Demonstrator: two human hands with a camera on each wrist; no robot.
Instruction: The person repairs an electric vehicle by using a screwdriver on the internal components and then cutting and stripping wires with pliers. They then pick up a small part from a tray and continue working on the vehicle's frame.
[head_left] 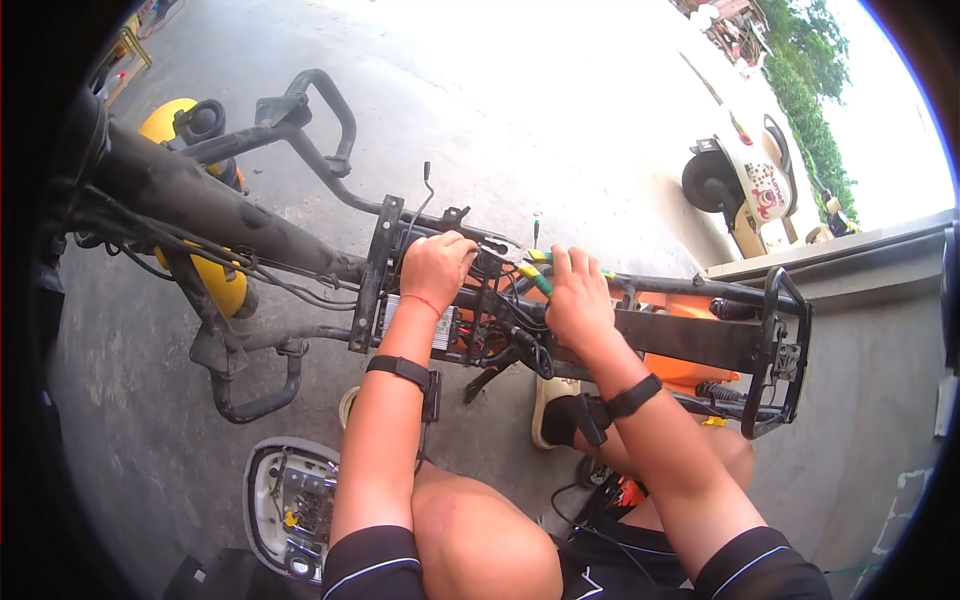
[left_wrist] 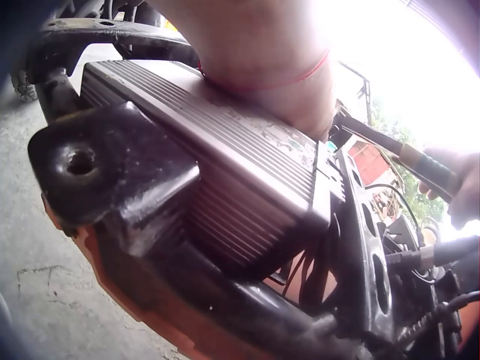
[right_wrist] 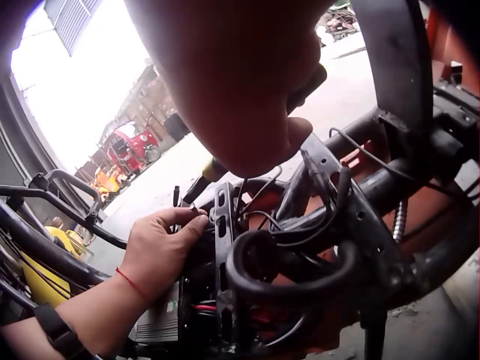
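Observation:
A black metal vehicle frame (head_left: 690,338) lies across the head view, with cables bunched near its middle. My left hand (head_left: 437,268) is over the frame beside a finned silver box (left_wrist: 247,157); in the right wrist view its thumb and index finger (right_wrist: 191,223) pinch a small part too small to make out. My right hand (head_left: 580,300) grips green-and-yellow-handled pliers (head_left: 536,278), whose jaws point toward the left hand's fingertips. A slotted black bracket (right_wrist: 223,262) stands between the two hands.
Yellow shock parts (head_left: 222,280) are at the left of the frame. A white scooter (head_left: 765,190) stands at the upper right. An open light-coloured casing with metal parts (head_left: 262,500) lies on the floor near my left knee. A low wall (head_left: 870,265) runs along the right.

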